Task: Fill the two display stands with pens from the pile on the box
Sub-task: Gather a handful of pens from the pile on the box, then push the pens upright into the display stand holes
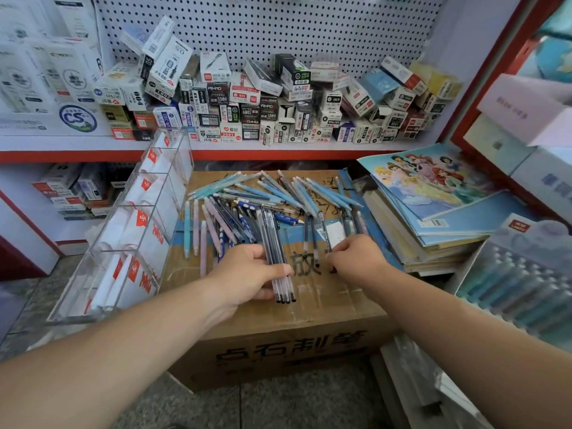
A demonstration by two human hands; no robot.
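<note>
A pile of pens point(266, 196) in blue, dark and pastel colours lies spread over the top of a cardboard box point(278, 342). My left hand point(247, 274) grips a bundle of clear dark-tipped pens point(278, 264), tips pointing toward me. My right hand point(356, 258) reaches onto the pile's right side and pinches a dark pen point(325, 233) lying there. A clear acrylic display stand point(130, 230) with several tiered compartments leans at the box's left edge; white and red paper inserts show inside, no pens visible in it. A second stand is not clearly visible.
A shelf point(216, 147) behind the box carries many small pen cartons in front of a pegboard. Stacked notebooks point(433, 212) with cartoon covers lie right of the box. Packaged goods point(526, 274) sit at the far right. Tiled floor lies below.
</note>
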